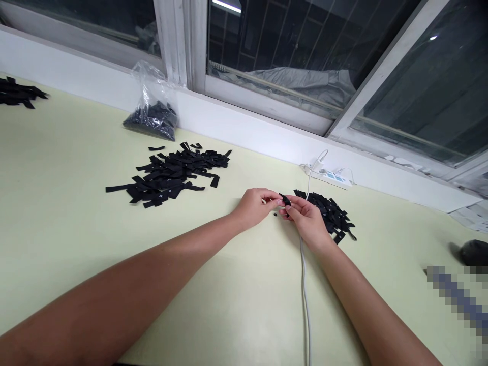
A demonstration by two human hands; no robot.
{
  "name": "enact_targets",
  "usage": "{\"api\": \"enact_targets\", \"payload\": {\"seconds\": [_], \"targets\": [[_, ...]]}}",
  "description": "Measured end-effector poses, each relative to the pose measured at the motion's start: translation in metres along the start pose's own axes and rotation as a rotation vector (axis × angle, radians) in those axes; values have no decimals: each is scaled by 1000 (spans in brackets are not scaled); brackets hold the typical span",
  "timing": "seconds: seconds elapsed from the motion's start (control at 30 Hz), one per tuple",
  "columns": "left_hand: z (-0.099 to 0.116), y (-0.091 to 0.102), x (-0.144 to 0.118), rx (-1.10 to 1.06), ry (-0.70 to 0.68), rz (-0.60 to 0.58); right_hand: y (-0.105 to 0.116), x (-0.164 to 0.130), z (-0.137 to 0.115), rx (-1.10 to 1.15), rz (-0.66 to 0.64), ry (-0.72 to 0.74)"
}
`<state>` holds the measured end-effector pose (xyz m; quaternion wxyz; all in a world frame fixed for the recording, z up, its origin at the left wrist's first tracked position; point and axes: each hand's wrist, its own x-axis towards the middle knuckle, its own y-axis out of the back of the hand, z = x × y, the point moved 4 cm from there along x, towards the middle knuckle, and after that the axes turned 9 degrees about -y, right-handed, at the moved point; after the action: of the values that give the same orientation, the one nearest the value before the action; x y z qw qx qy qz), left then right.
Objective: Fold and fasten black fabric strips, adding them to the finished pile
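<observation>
Above a broad pale-green tabletop [236, 310], a bare left hand [256, 204] and bare right hand [310, 221] meet, thumbs and fingers pinched narrow on one short black fabric strip [286, 201]. The strip lies directly between them, neither hand clearly nearer, its long axis slanting from upper left to lower right. Around them: three heaps of black strips, too many to count singly, in a centre heap [179, 170], right heap [331, 211] and far-left heap [19, 94]; one clear plastic bag [154, 122] of dark pieces; one tiny black disc [275, 214].

No readable text or numbers; pale marks [160, 196] on black strips [177, 170] too small to read.
</observation>
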<state>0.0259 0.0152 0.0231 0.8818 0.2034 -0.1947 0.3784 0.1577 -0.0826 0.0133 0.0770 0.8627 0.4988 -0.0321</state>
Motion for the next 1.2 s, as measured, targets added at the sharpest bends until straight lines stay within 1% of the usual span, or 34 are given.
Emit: {"api": "enact_targets", "payload": {"seconds": [0.17, 0.5, 0.73, 0.83, 0.93, 1.07, 1.2], "targets": [[-1, -1, 0, -12, 18, 9, 1, 2, 2, -50, -16, 36], [2, -3, 0, 47, -58, -43, 0, 1, 2, -205, -24, 152], [2, -2, 0, 109, -71, -45, -1, -2, 0, -261, -44, 182], [2, 0, -1, 147, -72, -35, 1, -2, 0, -291, -28, 205], [4, 1, -1, 202, -129, -18, 2, -2, 0, -315, -10, 213], [11, 2, -3, 303, -263, -8, 3, -6, -4, -409, 44, 248], [14, 1, -4, 407, -313, -33, 2, -11, -11, -507, 101, 303]]}}
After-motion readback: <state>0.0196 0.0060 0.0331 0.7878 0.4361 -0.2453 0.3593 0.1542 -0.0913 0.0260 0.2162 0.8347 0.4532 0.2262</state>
